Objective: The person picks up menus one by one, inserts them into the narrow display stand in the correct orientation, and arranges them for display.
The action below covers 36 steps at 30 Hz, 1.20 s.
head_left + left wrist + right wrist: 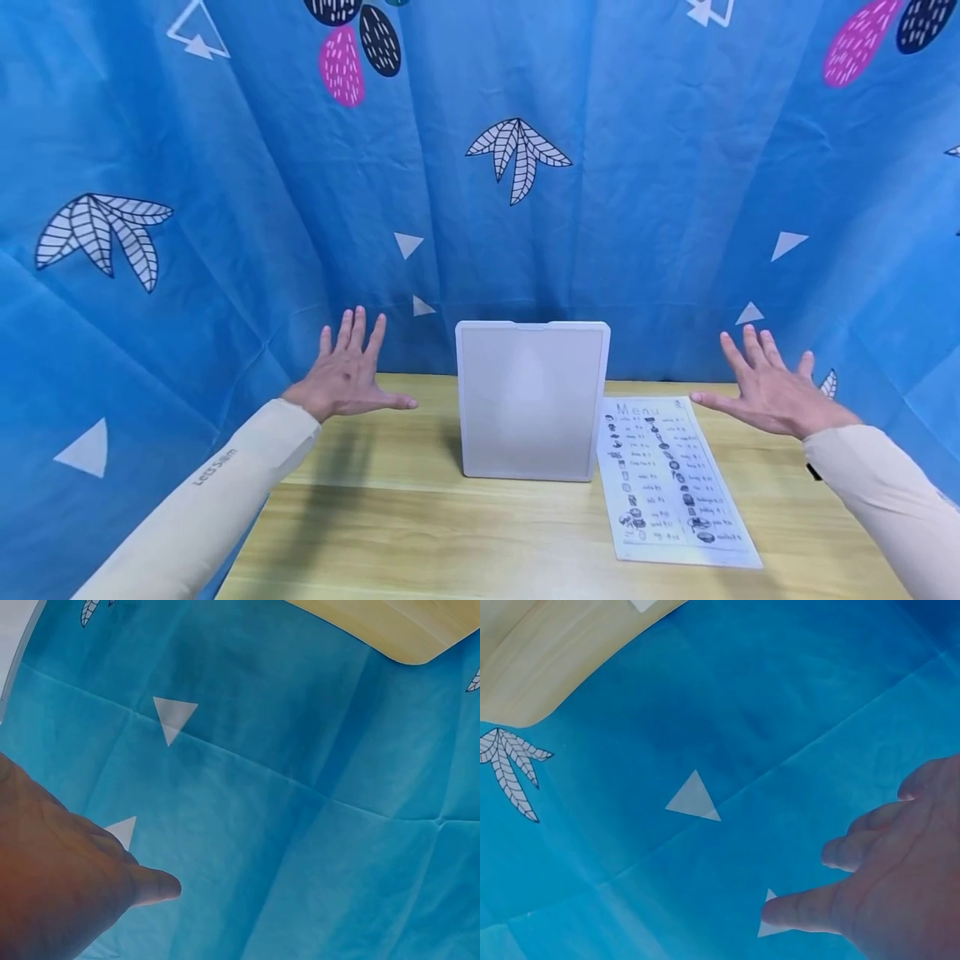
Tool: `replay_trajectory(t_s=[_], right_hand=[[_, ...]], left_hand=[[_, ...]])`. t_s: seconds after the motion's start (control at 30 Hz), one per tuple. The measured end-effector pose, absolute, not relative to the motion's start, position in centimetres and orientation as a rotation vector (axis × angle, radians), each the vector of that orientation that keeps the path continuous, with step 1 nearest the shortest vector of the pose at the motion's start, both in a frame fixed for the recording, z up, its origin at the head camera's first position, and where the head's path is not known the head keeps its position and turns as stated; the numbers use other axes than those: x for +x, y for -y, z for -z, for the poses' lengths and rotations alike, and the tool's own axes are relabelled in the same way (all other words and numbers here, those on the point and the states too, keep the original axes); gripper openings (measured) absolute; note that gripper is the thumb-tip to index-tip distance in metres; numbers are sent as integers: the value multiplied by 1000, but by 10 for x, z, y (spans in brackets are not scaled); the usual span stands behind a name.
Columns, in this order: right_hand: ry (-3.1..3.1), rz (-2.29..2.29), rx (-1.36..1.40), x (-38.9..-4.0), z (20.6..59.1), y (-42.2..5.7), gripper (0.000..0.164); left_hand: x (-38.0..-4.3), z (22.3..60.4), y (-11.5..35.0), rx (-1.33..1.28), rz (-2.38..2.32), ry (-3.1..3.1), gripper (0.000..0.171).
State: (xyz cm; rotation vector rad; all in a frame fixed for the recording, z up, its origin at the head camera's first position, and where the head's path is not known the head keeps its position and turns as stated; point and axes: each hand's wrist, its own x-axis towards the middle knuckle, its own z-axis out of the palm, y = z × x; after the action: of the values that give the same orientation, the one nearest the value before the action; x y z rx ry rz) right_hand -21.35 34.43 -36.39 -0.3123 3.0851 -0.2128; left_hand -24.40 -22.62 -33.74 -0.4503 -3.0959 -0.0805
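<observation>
My left hand (pixel 347 375) is held up over the table's left side, fingers spread and thumb pointing right, with nothing in it. On the other side my right hand (pixel 776 390) is raised too, its fingers spread and its thumb near the top right corner of a paper menu (pixel 667 483). Between the hands a white rectangular board (pixel 531 404) with a pale grey face stands upright, a notch in its top edge. The menu lies flat to the right of the board, printed with two columns of small pictures and words. Neither hand appears to hold anything.
A light wooden table (pixel 420 533) carries the board and the menu. Blue patterned cloth (pixel 645 192) hangs behind it and along both sides. In the left wrist view a table corner (pixel 405 630) shows at the top.
</observation>
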Motion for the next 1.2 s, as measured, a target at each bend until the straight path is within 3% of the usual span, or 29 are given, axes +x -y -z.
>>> replay_trajectory(t_s=[1.2], right_hand=[[-3112, 293, -271, -213, 394, -350, 111]], left_hand=[[-238, 371, 210, -528, 123, 3070, 136]])
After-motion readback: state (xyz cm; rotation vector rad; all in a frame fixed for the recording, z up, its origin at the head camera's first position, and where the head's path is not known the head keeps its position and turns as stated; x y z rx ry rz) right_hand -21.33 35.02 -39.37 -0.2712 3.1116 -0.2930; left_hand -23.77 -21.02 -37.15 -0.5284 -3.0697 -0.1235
